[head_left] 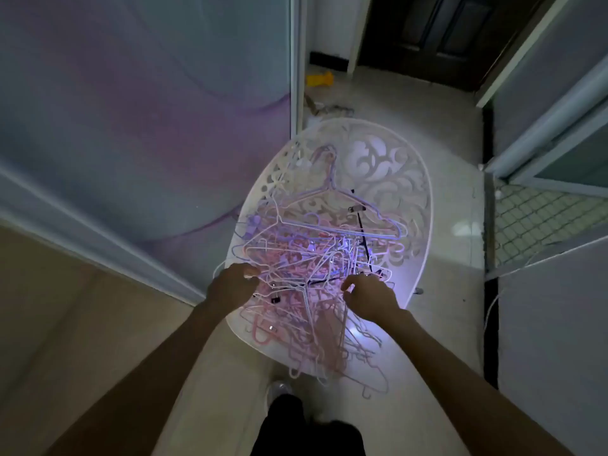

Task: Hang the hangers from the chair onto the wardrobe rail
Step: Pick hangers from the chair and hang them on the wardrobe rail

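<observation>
**Both hands in the hanger pile on the white chair**

A pale, glossy tiled floor [437, 120] is running from the person's feet toward a dark door [427, 34] at the far end, and the room is lying dim, with a bright patch of light falling on the chair. A sliding wardrobe door [138, 103] with a soft lilac pattern is filling the left side, its white frame edge [297, 60] standing just beside the chair's left rim. On the right, pale framed panels [552, 133] are closing in, with a strip of small patterned tiles [539, 218] lying low between them. A yellow object [319, 79] and some small litter are lying on the floor beyond the chair. Open floor is showing to the right of the chair and beyond it.

The white chair [388, 166], with an ornate cut-out back, is holding a tangled heap of hangers [316, 245], pink, white and lilac wire ones, a few spilling over the near edge of the seat. The left hand [232, 283] is resting at the pile's left edge, fingers curled onto the wires. The right hand [370, 296] is sitting at the pile's right side, fingers bent down into the hangers; whether either is truly gripping a hanger cannot be told. A shoe [279, 390] is standing near the chair's front edge.
</observation>
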`<control>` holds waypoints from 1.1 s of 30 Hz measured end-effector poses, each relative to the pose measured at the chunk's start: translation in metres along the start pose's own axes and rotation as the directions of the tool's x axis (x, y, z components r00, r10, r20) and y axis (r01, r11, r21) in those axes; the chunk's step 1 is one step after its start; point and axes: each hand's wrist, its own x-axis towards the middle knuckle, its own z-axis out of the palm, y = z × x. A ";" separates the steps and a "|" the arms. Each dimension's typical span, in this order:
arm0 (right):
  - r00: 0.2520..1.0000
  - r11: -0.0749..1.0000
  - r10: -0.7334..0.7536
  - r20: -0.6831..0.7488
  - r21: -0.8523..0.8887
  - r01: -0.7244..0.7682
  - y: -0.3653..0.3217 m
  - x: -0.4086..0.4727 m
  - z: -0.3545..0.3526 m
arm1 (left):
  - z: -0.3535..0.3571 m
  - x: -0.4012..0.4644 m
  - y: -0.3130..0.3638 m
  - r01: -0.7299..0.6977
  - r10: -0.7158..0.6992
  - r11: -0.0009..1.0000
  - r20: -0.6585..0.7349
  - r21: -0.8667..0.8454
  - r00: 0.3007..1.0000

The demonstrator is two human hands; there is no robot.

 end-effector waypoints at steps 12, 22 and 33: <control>0.979 0.986 0.044 0.198 -0.164 -0.011 -0.019 0.109 0.107 | 0.082 0.102 -0.052 0.246 -0.231 0.913 0.085 -0.324 0.969; 0.986 0.980 -0.139 0.094 -0.128 0.151 0.004 0.111 0.132 | 0.101 0.092 -0.080 0.046 -0.029 0.969 -0.074 0.243 0.997; 0.983 0.952 -0.177 -0.053 0.244 0.184 0.006 0.102 0.127 | 0.116 0.113 -0.089 -0.192 0.242 0.910 -0.095 0.368 0.966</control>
